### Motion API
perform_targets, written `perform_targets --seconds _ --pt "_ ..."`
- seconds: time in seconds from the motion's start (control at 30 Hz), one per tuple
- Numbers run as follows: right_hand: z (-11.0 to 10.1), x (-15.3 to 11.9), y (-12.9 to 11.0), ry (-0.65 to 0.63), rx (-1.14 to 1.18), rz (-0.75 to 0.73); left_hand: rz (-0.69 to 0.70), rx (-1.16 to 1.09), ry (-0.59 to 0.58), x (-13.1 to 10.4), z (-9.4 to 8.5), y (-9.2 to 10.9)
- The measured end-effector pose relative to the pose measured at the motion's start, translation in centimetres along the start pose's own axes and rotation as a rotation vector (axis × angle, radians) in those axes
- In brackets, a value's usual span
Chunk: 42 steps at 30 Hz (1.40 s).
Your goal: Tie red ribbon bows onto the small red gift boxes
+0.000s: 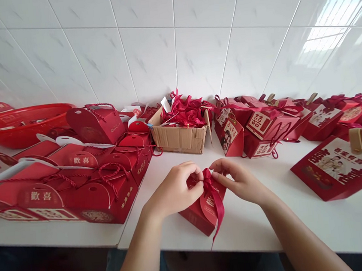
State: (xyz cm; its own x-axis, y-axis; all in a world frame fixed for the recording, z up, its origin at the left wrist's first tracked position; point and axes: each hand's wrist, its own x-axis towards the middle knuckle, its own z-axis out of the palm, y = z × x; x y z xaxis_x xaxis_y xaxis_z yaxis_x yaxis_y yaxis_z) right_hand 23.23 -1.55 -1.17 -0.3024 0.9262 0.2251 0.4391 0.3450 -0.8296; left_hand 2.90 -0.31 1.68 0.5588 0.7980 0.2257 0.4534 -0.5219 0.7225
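Observation:
A small red gift box (197, 221) with pale lettering sits near the front edge of the white table. On its top is a dark red satin ribbon (218, 205), knotted, with tails hanging down the front. My left hand (184, 184) is closed at the left of the knot, its thumb and fingers pinching the ribbon. From the other side, my right hand (239, 177) pinches the ribbon at the right of the knot between thumb and forefinger. My fingers partly hide the upper part of the box and the loops.
Behind stands a cardboard box (179, 140) heaped with red ribbons. Red cord-handled boxes (104, 204) fill the left, below a red basin (0, 137). Ribboned boxes (259, 125) line the back right, and a larger red box (339, 166) lies nearer on the right. A tiled wall closes the back.

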Motion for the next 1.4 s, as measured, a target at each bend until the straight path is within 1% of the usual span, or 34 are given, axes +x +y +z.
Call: perform_targets --seconds 0.07,0.13,0.23,0.37,0.43,0.5,0.57,0.63,0.7,0.77,0.83,0.9,1.07,1.13,1.3,1.4 --pt "-0.6 -0.1 -0.1 0.016 -0.013 -0.003 0.0 -0.007 0.0 0.0 0.1 -0.1" --pt "-1.2 -0.2 -0.5 0.044 -0.094 -0.012 -0.001 -0.008 0.0 0.1 0.1 -0.1" --pt "-2.3 -0.6 -1.8 0.033 -0.234 -0.026 -0.008 -0.014 -0.007 0.1 0.1 -0.2" --pt "-3.8 -1.4 -4.2 -0.097 -0.369 -0.036 -0.007 -0.041 -0.022 0.2 0.2 -0.3" --pt "-4.2 -1.7 -5.0 -0.178 -0.47 -0.041 -0.006 -0.051 -0.027 0.2 0.3 -0.4" --pt "-4.3 -2.0 -5.2 -0.218 -0.587 -0.049 -0.005 -0.054 -0.031 0.3 0.3 -0.4" --pt "-4.2 -2.3 -5.0 -0.203 -0.69 -0.067 -0.001 -0.054 -0.036 0.4 0.3 -0.5" --pt "-3.8 -2.5 -4.4 -0.176 -0.736 -0.094 0.004 -0.054 -0.038 0.5 0.3 -0.5" --pt "-3.4 -2.7 -3.7 -0.204 -0.698 -0.103 0.002 -0.057 -0.043 0.6 0.3 -0.5" --pt "-3.0 -2.8 -3.1 -0.221 -0.59 -0.079 -0.003 -0.057 -0.049 0.6 0.3 -0.5" --pt "-2.5 -2.7 -2.5 -0.162 -0.462 -0.06 -0.006 -0.053 -0.054 0.6 0.3 -0.6" --pt "-1.9 -2.6 -2.1 -0.094 -0.366 -0.071 -0.002 -0.047 -0.053 0.6 0.3 -0.6" --pt "-0.8 -2.2 -1.8 -0.075 -0.253 -0.102 0.001 -0.05 -0.054 0.5 0.3 -0.6" --pt "-0.8 -2.1 -2.0 -0.067 -0.223 -0.065 -0.001 -0.045 -0.057 0.4 0.3 -0.6" --pt "-1.6 -1.8 -2.7 -0.116 -0.076 0.126 0.0 -0.035 -0.055 0.3 0.2 -0.6" --pt "-2.1 -1.9 -2.8 -0.109 -0.022 0.214 0.004 -0.041 -0.065 0.3 0.2 -0.5"
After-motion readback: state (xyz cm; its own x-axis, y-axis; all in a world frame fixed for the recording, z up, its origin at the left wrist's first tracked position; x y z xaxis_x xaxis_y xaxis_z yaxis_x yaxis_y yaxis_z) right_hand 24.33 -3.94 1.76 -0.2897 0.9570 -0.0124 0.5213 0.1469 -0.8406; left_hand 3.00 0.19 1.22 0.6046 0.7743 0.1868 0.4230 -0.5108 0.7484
